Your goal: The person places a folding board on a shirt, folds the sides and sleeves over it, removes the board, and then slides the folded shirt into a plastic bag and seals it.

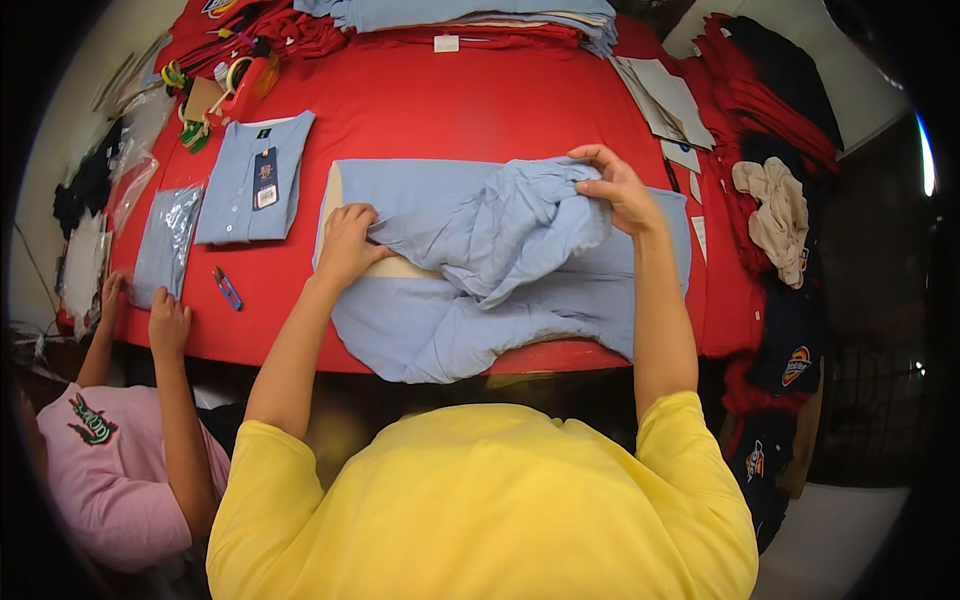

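**foldfan:** Looking at the red table (450, 110) first, since it's the biggest thing here. It fills most of the view, with a light blue shirt (500, 290) spread face down across the middle and its lower edge hanging over the near rim. The left hand (345, 245) lies flat on the shirt's left side, fingers pressing down where a pale cardboard insert (400, 268) peeks out. The right hand (620, 185) is closed on a bunched sleeve (530, 215), lifted toward the centre. The two hands are well apart.

**pressedneat:** I'd say the trick is keeping that left palm pinned on the board so the body doesn't slide, and laying the sleeve flat and straight over the back rather than dropping it in a wad. Smooth it from the shoulder outward, I reckon.

**foldfan:** Makes sense. Around it: a stack of folded blue garments (470, 15) at the far edge, a finished folded shirt with a hang tag (252, 180) on the left, and beside that another one in a clear bag (165, 240). Dark and red clothing (770, 90) is piled on the right, with flat card sheets (665, 100) next to it.

**pressedneat:** And a second person in a pink top (110, 470) sits at the left corner, one hand (168, 320) resting on the table edge. A small blue-and-red cutter (227, 288) lies near it.
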Motion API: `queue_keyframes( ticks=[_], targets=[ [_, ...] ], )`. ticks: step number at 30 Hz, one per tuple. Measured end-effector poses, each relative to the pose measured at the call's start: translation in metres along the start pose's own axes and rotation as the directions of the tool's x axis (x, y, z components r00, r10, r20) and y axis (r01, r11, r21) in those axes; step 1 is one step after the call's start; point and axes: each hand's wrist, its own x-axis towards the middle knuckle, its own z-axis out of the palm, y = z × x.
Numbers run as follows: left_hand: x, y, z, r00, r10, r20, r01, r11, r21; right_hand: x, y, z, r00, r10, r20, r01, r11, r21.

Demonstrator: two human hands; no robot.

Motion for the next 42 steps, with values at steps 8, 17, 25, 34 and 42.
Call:
queue_keyframes(
  ticks=[8, 17, 25, 34, 42],
  targets=[
    [-0.001, 0.005, -0.008, 0.998, -0.04, 0.049, 0.038, 0.999, 0.039, 0.012, 0.096, -0.038, 0.92, 0.256, -0.298, -0.361, 0.85, -0.384],
    [-0.001, 0.005, -0.002, 1.0, 0.025, 0.008, -0.025, 0.999, 0.037, 0.008, 0.098, -0.038, 0.902, -0.261, -0.343, -0.19, 0.473, -0.86],
    [-0.012, 0.003, -0.002, 0.999, -0.029, -0.044, 0.024, 0.995, -0.093, -0.005, 0.122, 0.073, 0.968, -0.249, -0.013, 0.013, 0.103, -0.995],
    [-0.009, -0.005, 0.003, 0.99, 0.138, -0.038, -0.14, 0.99, -0.034, -0.017, 0.123, 0.06, 0.935, -0.355, 0.028, 0.124, 0.249, -0.96],
    [-0.011, -0.007, 0.003, 0.991, 0.127, -0.051, -0.128, 0.991, -0.026, -0.111, 0.079, 0.169, 0.893, -0.197, 0.405, 0.449, 0.442, -0.776]
  ],
)
